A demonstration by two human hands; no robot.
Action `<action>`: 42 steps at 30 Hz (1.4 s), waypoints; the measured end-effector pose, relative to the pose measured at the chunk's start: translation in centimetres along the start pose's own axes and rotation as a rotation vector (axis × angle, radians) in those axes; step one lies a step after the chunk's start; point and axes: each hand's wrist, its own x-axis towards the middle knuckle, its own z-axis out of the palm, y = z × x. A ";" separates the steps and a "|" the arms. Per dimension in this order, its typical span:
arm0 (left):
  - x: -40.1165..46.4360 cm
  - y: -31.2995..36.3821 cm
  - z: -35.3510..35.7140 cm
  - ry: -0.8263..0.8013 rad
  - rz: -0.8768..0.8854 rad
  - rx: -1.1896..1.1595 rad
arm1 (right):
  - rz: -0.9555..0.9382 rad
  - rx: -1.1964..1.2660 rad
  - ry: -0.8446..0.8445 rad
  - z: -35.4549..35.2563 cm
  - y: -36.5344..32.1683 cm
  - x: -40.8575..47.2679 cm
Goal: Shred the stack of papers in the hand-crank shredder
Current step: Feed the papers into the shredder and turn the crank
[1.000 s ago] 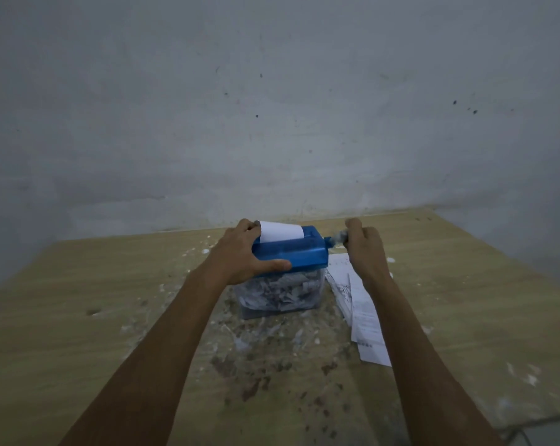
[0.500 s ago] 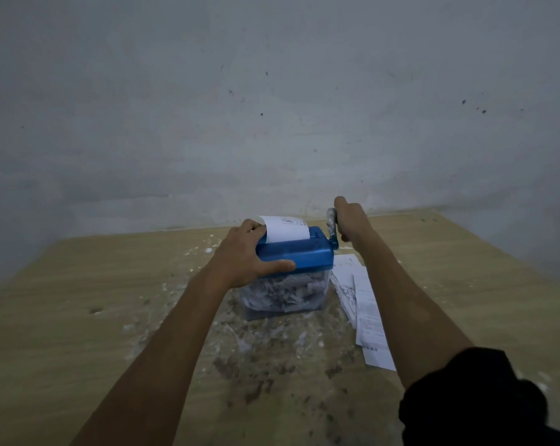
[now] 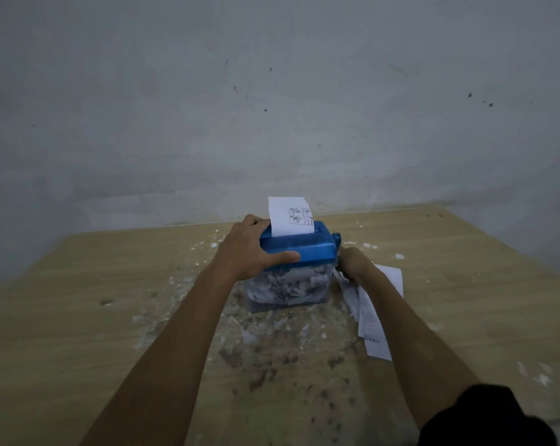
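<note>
A small hand-crank shredder with a blue top (image 3: 307, 247) stands mid-table on its clear bin (image 3: 285, 289), which is packed with white shreds. A printed sheet (image 3: 289, 217) sticks upright out of the slot. My left hand (image 3: 252, 249) grips the blue top from the left, thumb across its front. My right hand (image 3: 352, 263) is low at the shredder's right side, curled round the crank handle, which it hides. The remaining papers (image 3: 373, 320) lie flat on the table to the right, partly under my right forearm.
The wooden table (image 3: 95, 333) is littered with paper scraps and dark stains in front of the shredder (image 3: 272, 349). A grey wall (image 3: 272, 107) rises just behind the table. A dark sleeve (image 3: 484, 416) shows at the bottom right.
My right hand swung from the crank's top position down to the bottom at the shredder's right side. More of the sheet shows above the slot now. My left hand kept its hold.
</note>
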 end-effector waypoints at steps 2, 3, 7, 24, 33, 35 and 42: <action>0.0 0.1 -0.1 0.001 -0.008 -0.002 | -0.023 -0.042 0.049 0.1 0.7 -0.1; 0.0 0.1 -0.1 0.000 -0.009 0.000 | -0.042 -0.089 0.081 0.4 1.1 -0.3; 0.2 -0.1 -0.1 -0.016 -0.017 0.000 | -0.176 -0.254 0.192 1.1 2.3 -2.5; 0.4 0.0 -0.8 -0.099 0.016 0.074 | -0.220 0.657 0.574 -1.5 -3.1 -5.0; 0.5 -0.1 -0.8 -0.117 0.035 0.093 | -0.127 0.501 0.500 -4.4 -6.1 -0.1; 0.7 -0.5 -0.7 -0.122 0.040 0.087 | -0.092 0.462 0.459 -4.6 -6.6 1.4; 0.6 -1.1 0.1 -0.077 0.015 0.069 | 0.075 0.371 0.132 -2.7 -5.3 4.1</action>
